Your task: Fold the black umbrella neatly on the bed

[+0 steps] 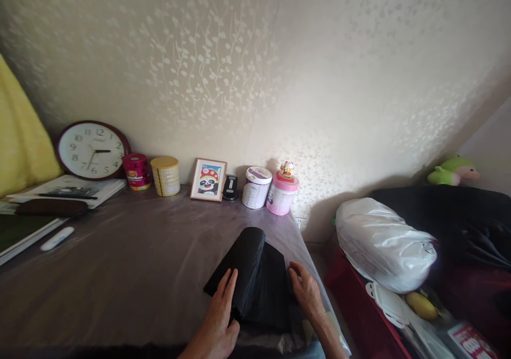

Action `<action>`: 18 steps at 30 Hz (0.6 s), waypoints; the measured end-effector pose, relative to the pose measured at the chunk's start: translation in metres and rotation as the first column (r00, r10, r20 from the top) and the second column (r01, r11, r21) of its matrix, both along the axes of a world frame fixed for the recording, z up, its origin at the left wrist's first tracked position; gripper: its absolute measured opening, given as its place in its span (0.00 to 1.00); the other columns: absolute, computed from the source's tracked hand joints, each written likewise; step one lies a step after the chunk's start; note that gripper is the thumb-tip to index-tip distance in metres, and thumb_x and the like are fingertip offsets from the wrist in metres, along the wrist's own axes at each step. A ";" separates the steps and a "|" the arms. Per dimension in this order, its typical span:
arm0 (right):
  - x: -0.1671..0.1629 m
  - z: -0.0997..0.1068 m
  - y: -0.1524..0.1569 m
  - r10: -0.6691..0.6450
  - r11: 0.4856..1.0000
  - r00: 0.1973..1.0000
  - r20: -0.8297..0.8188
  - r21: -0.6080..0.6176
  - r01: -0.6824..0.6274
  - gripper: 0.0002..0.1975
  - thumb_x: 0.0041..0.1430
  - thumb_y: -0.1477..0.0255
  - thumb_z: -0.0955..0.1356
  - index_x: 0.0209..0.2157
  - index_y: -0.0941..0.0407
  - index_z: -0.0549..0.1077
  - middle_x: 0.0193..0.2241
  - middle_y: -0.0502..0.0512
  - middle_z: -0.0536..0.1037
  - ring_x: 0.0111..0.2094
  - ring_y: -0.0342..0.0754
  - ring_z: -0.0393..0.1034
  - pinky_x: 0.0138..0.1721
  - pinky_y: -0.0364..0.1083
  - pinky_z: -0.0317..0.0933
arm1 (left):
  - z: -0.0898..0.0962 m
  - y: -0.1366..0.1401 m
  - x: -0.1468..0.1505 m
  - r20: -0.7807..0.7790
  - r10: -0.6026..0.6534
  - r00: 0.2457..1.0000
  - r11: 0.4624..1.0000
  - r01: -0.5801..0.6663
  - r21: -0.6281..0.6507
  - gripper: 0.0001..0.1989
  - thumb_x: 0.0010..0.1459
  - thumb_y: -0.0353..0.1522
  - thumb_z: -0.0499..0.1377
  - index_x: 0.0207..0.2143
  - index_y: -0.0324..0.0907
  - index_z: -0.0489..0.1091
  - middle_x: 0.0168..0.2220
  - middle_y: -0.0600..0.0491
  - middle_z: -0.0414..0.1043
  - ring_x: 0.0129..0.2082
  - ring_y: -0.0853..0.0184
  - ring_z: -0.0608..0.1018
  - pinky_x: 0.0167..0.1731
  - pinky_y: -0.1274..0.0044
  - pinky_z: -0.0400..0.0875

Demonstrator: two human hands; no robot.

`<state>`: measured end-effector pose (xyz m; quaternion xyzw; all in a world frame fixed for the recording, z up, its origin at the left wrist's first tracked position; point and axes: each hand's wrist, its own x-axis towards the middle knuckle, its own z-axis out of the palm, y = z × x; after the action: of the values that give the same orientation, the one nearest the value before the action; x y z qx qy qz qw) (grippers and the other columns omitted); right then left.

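Note:
A black folded sheet (271, 290), of thin cloth or plastic, lies on the table near its front right corner. Its left part is doubled over into a loose, rounded fold. My left hand (223, 311) rests on the left side of this fold, fingers stretched out and thumb low near the front end. Beside the sheet's right edge is my right hand (306, 290), fingers slightly bent and apart, with nothing seen in it. Whether its fingertips touch the sheet is hard to tell.
Along the wall stand a clock (93, 150), a red tin (136, 173), a yellow tin (165, 177), a framed panda picture (208, 180), a white can (256, 189) and a pink can (282, 197) topped by a figurine. Right of the table sits a white plastic bag (379, 242).

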<state>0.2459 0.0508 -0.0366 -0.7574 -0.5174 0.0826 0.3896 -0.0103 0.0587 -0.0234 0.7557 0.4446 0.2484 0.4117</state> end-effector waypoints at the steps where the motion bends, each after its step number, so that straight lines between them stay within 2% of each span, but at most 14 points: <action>1: 0.000 0.002 0.003 -0.021 1.000 0.998 -0.054 -0.016 0.020 0.15 0.54 0.64 0.61 0.38 0.54 0.74 0.37 0.57 0.78 0.40 0.53 0.72 0.41 0.49 0.65 | 0.000 0.000 -0.001 0.008 -0.003 1.000 1.000 0.003 -0.008 0.43 0.42 0.18 0.45 0.63 0.38 0.36 0.66 0.45 0.33 0.65 0.63 0.42 0.62 0.67 0.43; 5: -0.006 0.010 0.014 -0.064 0.984 0.964 -0.257 -0.178 0.018 0.21 0.53 0.60 0.60 0.42 0.57 0.71 0.34 0.57 0.78 0.32 0.51 0.73 0.25 0.45 0.65 | -0.003 0.002 -0.002 0.022 -0.008 1.000 0.999 0.009 -0.044 0.44 0.43 0.18 0.46 0.63 0.41 0.35 0.66 0.48 0.32 0.65 0.64 0.43 0.62 0.68 0.45; 7: -0.010 0.013 0.017 -0.068 0.979 0.963 -0.260 -0.204 0.014 0.22 0.53 0.58 0.59 0.41 0.58 0.71 0.31 0.56 0.77 0.30 0.51 0.72 0.25 0.45 0.64 | -0.011 0.003 -0.001 0.020 0.006 1.000 0.999 -0.005 -0.043 0.44 0.42 0.19 0.46 0.63 0.43 0.34 0.66 0.50 0.31 0.65 0.63 0.43 0.61 0.68 0.48; 10: -0.014 0.013 0.021 -0.056 0.988 0.975 -0.213 -0.155 0.023 0.22 0.52 0.56 0.60 0.37 0.58 0.73 0.27 0.55 0.77 0.31 0.51 0.72 0.31 0.46 0.62 | -0.028 0.004 0.002 0.014 0.031 0.999 0.999 -0.032 0.034 0.47 0.40 0.18 0.47 0.63 0.46 0.34 0.66 0.52 0.31 0.64 0.62 0.45 0.61 0.66 0.48; 13: -0.020 0.011 0.024 -0.030 0.996 0.977 -0.210 -0.091 0.011 0.22 0.51 0.54 0.61 0.32 0.57 0.73 0.25 0.54 0.76 0.29 0.52 0.71 0.31 0.46 0.61 | -0.041 0.005 0.005 -0.012 0.015 1.000 0.993 -0.014 0.119 0.48 0.40 0.18 0.47 0.63 0.48 0.31 0.66 0.53 0.28 0.64 0.60 0.45 0.60 0.65 0.51; 18: -0.035 0.019 0.030 0.098 0.995 0.955 -0.282 0.025 -0.095 0.19 0.53 0.54 0.61 0.24 0.55 0.69 0.21 0.50 0.71 0.26 0.49 0.67 0.27 0.44 0.58 | -0.047 0.001 0.007 -0.071 0.015 0.997 0.977 0.001 0.212 0.50 0.39 0.16 0.47 0.63 0.49 0.28 0.66 0.51 0.26 0.64 0.59 0.44 0.59 0.64 0.53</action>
<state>0.2111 0.0807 -0.0173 -0.7096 -0.4932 0.2059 0.4591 -0.0036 0.0597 -0.0702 0.8023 0.4328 0.2682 0.3116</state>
